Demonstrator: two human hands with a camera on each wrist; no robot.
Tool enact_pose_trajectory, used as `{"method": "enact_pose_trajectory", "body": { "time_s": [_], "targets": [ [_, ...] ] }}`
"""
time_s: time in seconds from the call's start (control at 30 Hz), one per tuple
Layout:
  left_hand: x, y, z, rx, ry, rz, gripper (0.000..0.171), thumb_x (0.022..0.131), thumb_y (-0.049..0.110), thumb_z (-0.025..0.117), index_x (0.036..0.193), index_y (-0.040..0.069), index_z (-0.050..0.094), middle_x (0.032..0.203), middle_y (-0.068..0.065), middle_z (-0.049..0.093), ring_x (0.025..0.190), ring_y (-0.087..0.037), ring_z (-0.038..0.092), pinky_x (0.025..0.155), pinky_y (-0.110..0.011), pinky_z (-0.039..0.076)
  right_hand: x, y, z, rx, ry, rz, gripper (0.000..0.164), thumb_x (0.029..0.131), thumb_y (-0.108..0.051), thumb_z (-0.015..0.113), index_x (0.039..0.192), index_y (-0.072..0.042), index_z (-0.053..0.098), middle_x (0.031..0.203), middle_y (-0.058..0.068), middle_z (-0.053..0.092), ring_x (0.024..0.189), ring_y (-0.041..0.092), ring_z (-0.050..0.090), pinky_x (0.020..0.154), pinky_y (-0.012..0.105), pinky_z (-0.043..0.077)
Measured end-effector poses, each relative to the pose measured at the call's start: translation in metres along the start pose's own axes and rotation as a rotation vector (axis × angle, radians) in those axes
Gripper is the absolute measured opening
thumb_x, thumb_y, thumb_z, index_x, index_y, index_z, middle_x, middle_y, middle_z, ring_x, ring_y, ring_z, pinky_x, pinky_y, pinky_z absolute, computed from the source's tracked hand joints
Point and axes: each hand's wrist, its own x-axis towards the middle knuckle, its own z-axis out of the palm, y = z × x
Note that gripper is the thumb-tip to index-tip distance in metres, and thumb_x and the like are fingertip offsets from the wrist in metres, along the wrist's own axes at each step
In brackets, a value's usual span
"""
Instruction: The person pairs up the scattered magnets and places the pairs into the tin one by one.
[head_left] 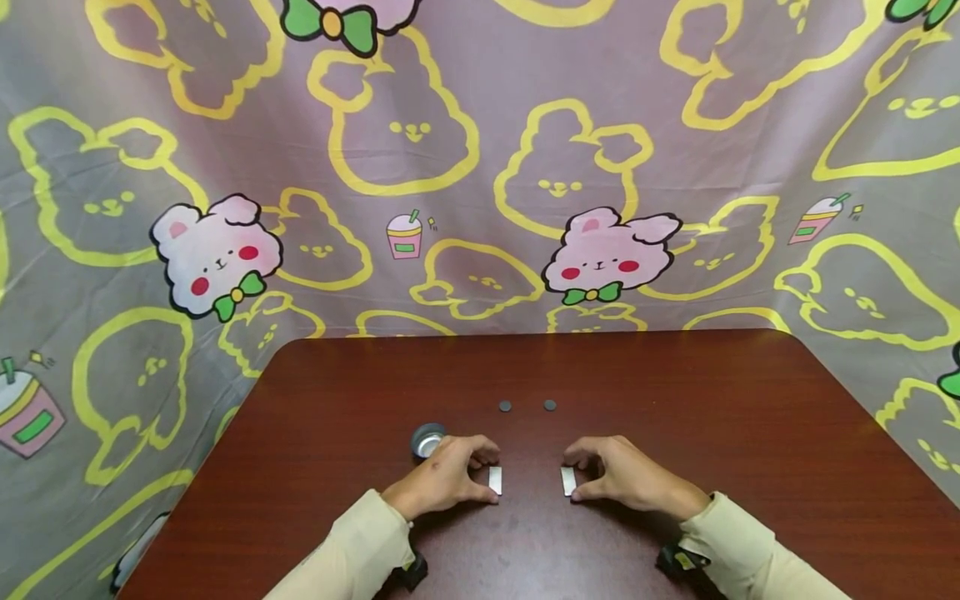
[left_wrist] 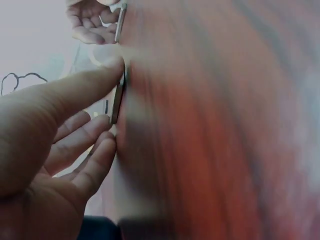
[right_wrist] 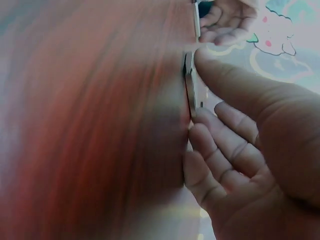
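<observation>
In the head view my left hand (head_left: 450, 475) pinches a small flat silvery-white rectangular plate (head_left: 495, 481) between thumb and fingertips. Facing it, my right hand (head_left: 626, 473) pinches a matching plate (head_left: 567, 482) by its ends. The two plates are apart, with bare tabletop between them. Seen edge-on in the left wrist view, the left plate (left_wrist: 117, 100) is thin and lies at the table surface, the thumb at one end and fingertips at the other. The right wrist view has the right plate (right_wrist: 190, 90) held the same way, low at the tabletop.
Two small dark discs, a left one (head_left: 505, 406) and a right one (head_left: 550, 405), lie beyond the hands. A round dark-rimmed metal dish (head_left: 429, 442) stands just behind my left hand, partly covered by it. A patterned cloth (head_left: 480, 167) hangs behind the brown table (head_left: 675, 375).
</observation>
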Motion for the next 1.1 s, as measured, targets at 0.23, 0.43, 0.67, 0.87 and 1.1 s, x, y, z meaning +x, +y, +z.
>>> {"method": "enact_pose_trajectory", "body": {
  "time_s": [0.23, 0.43, 0.67, 0.87, 1.1],
  "targets": [
    [0.002, -0.001, 0.006, -0.006, 0.047, -0.023, 0.041, 0.069, 0.011, 0.092, 0.104, 0.005, 0.070, 0.097, 0.000, 0.073, 0.084, -0.008, 0.064, 0.074, -0.022, 0.053, 0.002, 0.001, 0.005, -0.004, 0.034, -0.006, 0.034, 0.071, -0.015, 0.091, 0.098, -0.009, 0.071, 0.084, -0.007, 0.067, 0.076, 0.006, 0.060, 0.066, 0.023, 0.051],
    [0.009, 0.001, 0.011, -0.030, 0.060, -0.041, 0.042, 0.069, 0.013, 0.093, 0.104, 0.006, 0.070, 0.096, 0.000, 0.073, 0.079, -0.006, 0.062, 0.070, -0.020, 0.052, 0.005, 0.000, 0.006, -0.013, 0.057, 0.015, 0.033, 0.071, -0.014, 0.091, 0.096, -0.010, 0.071, 0.082, -0.008, 0.065, 0.075, 0.005, 0.059, 0.066, 0.023, 0.051],
    [0.016, 0.001, 0.016, -0.044, 0.066, -0.061, 0.041, 0.069, 0.015, 0.093, 0.103, 0.007, 0.072, 0.095, 0.002, 0.073, 0.078, -0.006, 0.063, 0.070, -0.020, 0.052, 0.009, -0.001, 0.009, -0.006, 0.069, 0.020, 0.032, 0.072, -0.015, 0.090, 0.097, -0.010, 0.071, 0.082, -0.008, 0.066, 0.074, 0.005, 0.060, 0.065, 0.024, 0.051],
    [0.020, 0.002, 0.020, -0.060, 0.074, -0.073, 0.041, 0.069, 0.016, 0.093, 0.103, 0.008, 0.072, 0.094, 0.004, 0.073, 0.079, -0.004, 0.063, 0.071, -0.020, 0.052, 0.015, -0.003, 0.012, -0.014, 0.073, 0.036, 0.033, 0.072, -0.016, 0.091, 0.097, -0.009, 0.071, 0.083, -0.007, 0.067, 0.075, 0.005, 0.061, 0.067, 0.024, 0.051],
    [0.027, 0.005, 0.025, -0.057, 0.086, -0.073, 0.041, 0.070, 0.016, 0.093, 0.103, 0.008, 0.072, 0.094, 0.003, 0.074, 0.078, -0.003, 0.062, 0.071, -0.019, 0.051, 0.023, -0.006, 0.017, -0.022, 0.077, 0.047, 0.033, 0.072, -0.015, 0.091, 0.097, -0.009, 0.071, 0.085, -0.005, 0.068, 0.076, 0.006, 0.061, 0.067, 0.024, 0.052]
  ]
}}
